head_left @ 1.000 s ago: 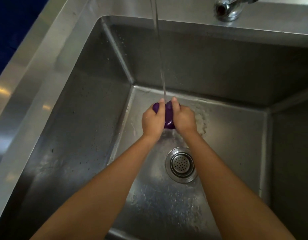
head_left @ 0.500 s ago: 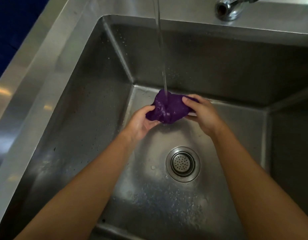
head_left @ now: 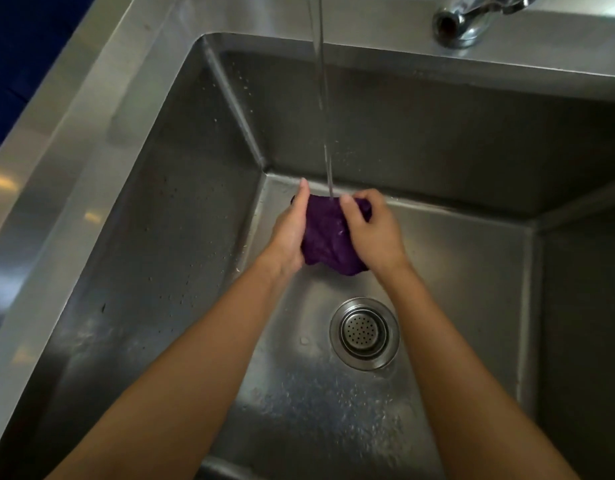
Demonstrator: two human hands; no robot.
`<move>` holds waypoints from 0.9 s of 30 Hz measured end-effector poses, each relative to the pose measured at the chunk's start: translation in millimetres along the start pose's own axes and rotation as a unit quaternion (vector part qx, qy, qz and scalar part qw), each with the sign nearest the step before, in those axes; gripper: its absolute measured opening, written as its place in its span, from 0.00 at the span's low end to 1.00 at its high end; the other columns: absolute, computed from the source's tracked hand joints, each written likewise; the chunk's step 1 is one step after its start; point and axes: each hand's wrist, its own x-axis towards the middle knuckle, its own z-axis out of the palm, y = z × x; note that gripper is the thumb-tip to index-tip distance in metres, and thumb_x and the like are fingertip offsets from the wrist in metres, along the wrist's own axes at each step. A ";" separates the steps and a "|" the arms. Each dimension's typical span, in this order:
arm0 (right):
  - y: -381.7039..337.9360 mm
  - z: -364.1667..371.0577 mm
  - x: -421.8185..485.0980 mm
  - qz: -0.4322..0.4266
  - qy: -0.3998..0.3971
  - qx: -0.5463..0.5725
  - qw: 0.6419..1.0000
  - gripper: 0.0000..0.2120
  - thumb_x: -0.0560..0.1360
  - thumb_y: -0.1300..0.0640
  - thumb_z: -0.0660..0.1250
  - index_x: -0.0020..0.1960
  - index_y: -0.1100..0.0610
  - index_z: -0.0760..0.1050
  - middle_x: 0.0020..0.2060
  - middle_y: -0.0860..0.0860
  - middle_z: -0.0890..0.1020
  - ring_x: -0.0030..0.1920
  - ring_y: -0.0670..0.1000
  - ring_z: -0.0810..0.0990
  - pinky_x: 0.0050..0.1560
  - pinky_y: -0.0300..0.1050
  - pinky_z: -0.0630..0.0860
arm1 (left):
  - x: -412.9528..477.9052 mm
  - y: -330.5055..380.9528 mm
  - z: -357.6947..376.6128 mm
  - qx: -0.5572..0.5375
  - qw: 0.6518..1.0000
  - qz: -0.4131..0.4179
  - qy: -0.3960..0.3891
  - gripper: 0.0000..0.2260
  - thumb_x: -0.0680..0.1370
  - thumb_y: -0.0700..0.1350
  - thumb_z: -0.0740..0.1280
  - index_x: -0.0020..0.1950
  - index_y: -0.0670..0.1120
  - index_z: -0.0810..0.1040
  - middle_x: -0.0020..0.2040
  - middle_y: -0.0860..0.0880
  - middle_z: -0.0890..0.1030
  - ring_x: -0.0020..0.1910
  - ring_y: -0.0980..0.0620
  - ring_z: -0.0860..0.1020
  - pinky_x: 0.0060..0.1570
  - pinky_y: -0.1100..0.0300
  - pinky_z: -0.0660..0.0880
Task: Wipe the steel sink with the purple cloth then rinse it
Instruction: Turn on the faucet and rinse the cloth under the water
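Head view looks down into a deep, square stainless-steel sink [head_left: 181, 188] with wet, droplet-speckled walls and floor. One crumpled, wet purple cloth [head_left: 325, 240] is held above the far part of the sink floor, bunched between the two bare hands and clear of the steel beneath it. The left hand [head_left: 288, 233] presses against the cloth's left side, thumb stretched toward the far wall along the cloth's edge; its fingers are hidden behind the fabric, so how tightly that grip closes cannot be told exactly, though the hand cups the cloth. The right hand [head_left: 372, 233] has its grip closed on the cloth's right side, thumb on the near face and fingers curled over the far edge. Most of the cloth sits between the two palms, with a rounded fold hanging out below them toward the near side.

One thin stream of water [head_left: 321, 98] falls from above and lands on the top of the cloth, between the two thumbs. One round perforated steel drain strainer [head_left: 364, 333] sits in the floor, near and slightly right of the cloth. One chrome tap fitting [head_left: 462, 22] stands on the far rim at the right.
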 end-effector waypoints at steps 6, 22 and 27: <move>-25.0 37.7 -10.8 0.033 0.107 -0.165 0.980 0.21 0.80 0.43 0.51 0.47 0.57 0.75 0.42 0.57 0.83 0.44 0.59 0.80 0.40 0.47 0.71 | 5.3 -18.5 14.9 0.004 0.997 0.038 0.064 0.19 0.78 0.53 0.60 0.31 0.47 0.77 0.29 0.48 0.77 0.31 0.51 0.76 0.37 0.60 0.73; -11.9 31.6 12.0 0.118 0.130 -0.107 0.979 0.21 0.81 0.49 0.51 0.52 0.61 0.78 0.48 0.61 0.82 0.50 0.61 0.79 0.42 0.46 0.67 | -0.7 -20.0 21.3 0.109 0.978 0.122 0.131 0.15 0.78 0.46 0.60 0.31 0.46 0.76 0.28 0.49 0.78 0.32 0.51 0.76 0.35 0.60 0.71; -8.6 31.5 11.5 0.104 0.148 -0.044 0.982 0.21 0.81 0.48 0.51 0.46 0.61 0.77 0.40 0.59 0.82 0.44 0.60 0.79 0.37 0.43 0.64 | -1.5 -7.7 21.6 0.121 0.975 0.140 0.121 0.17 0.79 0.49 0.59 0.31 0.47 0.71 0.28 0.49 0.73 0.30 0.50 0.73 0.35 0.57 0.70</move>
